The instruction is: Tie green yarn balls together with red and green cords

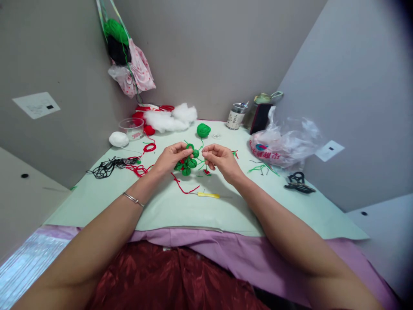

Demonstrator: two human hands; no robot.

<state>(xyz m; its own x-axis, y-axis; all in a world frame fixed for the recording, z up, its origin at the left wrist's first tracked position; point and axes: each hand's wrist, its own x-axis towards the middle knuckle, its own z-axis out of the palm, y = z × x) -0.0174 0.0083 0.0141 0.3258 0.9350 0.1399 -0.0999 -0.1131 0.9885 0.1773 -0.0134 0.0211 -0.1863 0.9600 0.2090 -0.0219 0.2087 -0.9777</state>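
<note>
My left hand (172, 157) pinches a small crocheted piece (186, 171) of several round green lobes with some red between them, held above the table's middle. Close on its right, my right hand (222, 159) is closed, thumb against forefinger, at a thin strand of green yarn (201, 162). The exact fingertip contact is too small to see clearly. Behind the hands sits a green yarn ball (203, 130), its thread running down toward them. A crochet hook (208, 195) with a yellow handle lies in front, beside a loose red yarn strand (184, 189). Beneath my right hand is a small red-and-green piece (207, 172).
White stuffing (172, 118) and a clear plastic tub (132, 129) stand back left, near tangled black yarn (111, 167). At right are a plastic bag (280, 144), a pen holder (235, 116), a dark phone (261, 118) and a black hair claw (299, 183). Partition walls enclose the table (193, 215).
</note>
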